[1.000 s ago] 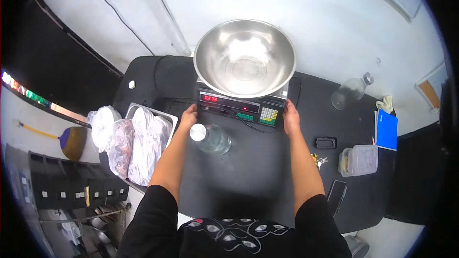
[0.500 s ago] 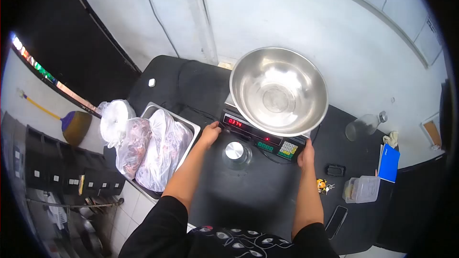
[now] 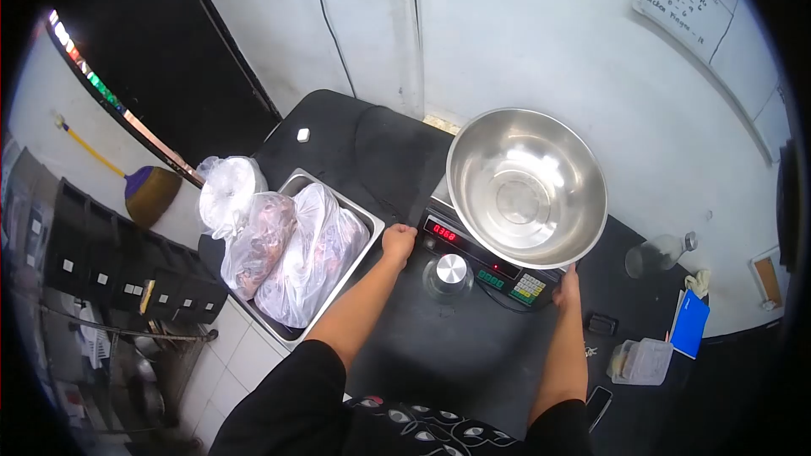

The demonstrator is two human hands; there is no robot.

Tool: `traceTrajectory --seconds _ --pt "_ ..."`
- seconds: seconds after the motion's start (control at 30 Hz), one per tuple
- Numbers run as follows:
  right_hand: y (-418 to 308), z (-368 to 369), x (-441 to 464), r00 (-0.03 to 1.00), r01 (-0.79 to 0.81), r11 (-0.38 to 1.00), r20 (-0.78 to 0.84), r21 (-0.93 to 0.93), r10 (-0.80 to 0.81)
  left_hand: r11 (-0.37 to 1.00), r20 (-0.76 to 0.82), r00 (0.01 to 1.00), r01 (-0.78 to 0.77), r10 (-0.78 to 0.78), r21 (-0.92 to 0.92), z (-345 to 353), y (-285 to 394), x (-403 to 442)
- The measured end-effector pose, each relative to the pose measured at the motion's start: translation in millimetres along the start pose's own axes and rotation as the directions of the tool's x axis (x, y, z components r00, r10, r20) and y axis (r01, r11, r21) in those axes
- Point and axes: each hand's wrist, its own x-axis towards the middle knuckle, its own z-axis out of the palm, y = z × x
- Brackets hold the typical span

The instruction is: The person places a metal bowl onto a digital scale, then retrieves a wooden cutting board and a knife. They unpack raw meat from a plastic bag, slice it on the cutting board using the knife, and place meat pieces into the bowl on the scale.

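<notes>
A black digital scale (image 3: pixel 467 245) with a red lit display, which seems to read 0.368, stands on the black table. On top of it rests a wide, shiny steel bowl (image 3: pixel 541 169) with nothing in it. My left hand (image 3: pixel 399 245) is closed at the scale's left end, its fingertips hidden. At the opposite end, my right hand (image 3: pixel 568 289) curls round the lower right corner, just below the bowl's rim. A clear glass jar with a silver lid (image 3: pixel 451 268) stands close to the scale's front, between my arms.
Left of my arm, a steel tray (image 3: pixel 365 218) holds plastic bags of meat (image 3: pixel 300 262) and a bagged white roll (image 3: pixel 232 194). To the right are a lying glass bottle (image 3: pixel 659 253), a plastic tub (image 3: pixel 646 361), a blue notebook (image 3: pixel 691 323) and a phone (image 3: pixel 598 405). A wall stands behind.
The view has shifted, so everything appears further right. The scale sits slightly nearer the lidded jar, and its reading has gone from 0.374 to about 0.368. Both hands remain at its ends.
</notes>
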Motion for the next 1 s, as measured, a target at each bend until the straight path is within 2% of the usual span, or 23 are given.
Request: traceTrajectory --seconds 0.03,0.07,0.13,0.17,0.2,0.27,0.33,0.43,0.5,0.53,0.57,0.6,0.63,0.67,0.7,0.73,0.8,0.93,1.0 --pt "0.4 1.8 -2.5 1.000 0.004 1.000 0.011 0.027 -0.004 0.999 -0.014 0.999 0.039 -0.039 0.009 -3.7 1.4 -7.0" --pt "0.1 0.5 -4.4 1.000 0.012 0.998 0.013 0.060 -0.013 0.995 -0.009 0.997 0.078 -0.079 -0.057 -5.3 -0.9 -9.4" --pt "17.0 -9.6 24.5 0.980 0.148 0.973 0.103 0.178 -0.168 0.996 -0.035 0.996 0.084 -0.085 -0.022 -5.6 -19.0 4.2" --pt "14.6 -11.8 32.4 0.996 0.075 0.990 0.047 0.123 -0.081 0.993 0.031 0.995 0.100 -0.098 -0.066 -9.2 -8.7 -1.3" --pt "11.7 -6.3 33.1 0.998 0.067 0.983 0.003 0.173 -0.068 0.987 0.090 0.990 0.120 -0.110 -0.111 -13.7 9.5 -8.2" --pt "2.8 -8.1 43.1 1.000 -0.020 0.994 0.012 0.107 0.019 0.982 0.137 0.989 0.071 -0.047 -0.174 -14.0 28.8 -0.1" --pt "-2.9 -4.2 45.6 0.999 -0.008 0.992 0.035 0.125 0.004 0.994 0.213 0.975 -0.034 0.054 -0.099 -11.5 51.2 9.1" --pt "-7.3 -2.7 46.8 0.997 -0.003 0.999 0.078 0.044 -0.001 0.966 0.272 0.947 -0.105 0.170 -0.237 1.2 79.5 3.3" --pt "-5.8 -10.5 47.5 0.994 0.004 0.999 0.108 -0.051 0.001 0.961 0.296 0.943 -0.068 0.149 -0.268 -0.1 75.3 -1.3" --pt "-6.3 -10.6 44.3 0.991 0.026 0.999 0.130 -0.035 -0.021 0.958 0.317 0.938 -0.047 0.139 -0.282 0.6 71.2 -4.3" --pt "-2.9 -9.8 41.0 0.988 0.046 0.999 0.146 -0.019 -0.043 0.970 0.339 0.936 -0.007 0.092 -0.241 -5.6 64.4 -9.1" --pt "-3.0 -7.2 34.5 0.986 0.071 0.997 0.154 0.002 -0.070 0.992 0.311 0.950 0.016 0.023 -0.123 -11.0 50.4 -9.7" --pt "-7.7 -3.4 25.0 0.994 0.039 0.999 0.099 -0.036 -0.035 0.992 0.282 0.956 -0.046 0.077 -0.113 -15.1 21.8 -2.7" --pt "-14.3 1.5 10.6 0.999 0.002 0.998 0.036 -0.070 0.000 0.998 0.229 0.971 -0.067 0.062 0.012 -19.9 18.3 -14.1" --pt "-26.1 13.4 -13.5 0.999 -0.011 1.000 0.043 0.003 0.011 0.976 0.197 0.973 -0.155 0.124 0.153 -25.4 10.1 -22.6" --pt "-36.4 21.1 -29.5 0.998 -0.020 0.997 0.057 0.075 0.016 0.896 0.133 0.965 -0.259 0.226 0.361 -29.3 -19.1 -10.0" --pt "-16.6 6.5 2.8 0.975 -0.022 0.989 0.223 0.145 -0.011 0.943 0.139 0.973 -0.212 0.182 0.254 -32.1 -52.9 10.8" --pt "-16.3 12.2 -5.0 0.987 0.081 0.979 0.118 0.189 -0.105 0.994 0.184 0.977 -0.112 0.109 0.008 -27.4 -83.1 28.4" --pt "-12.0 15.7 -2.2 0.990 0.108 0.971 0.065 0.215 -0.124 0.992 0.190 0.974 -0.123 0.126 -0.031 -24.6 -78.2 12.4"
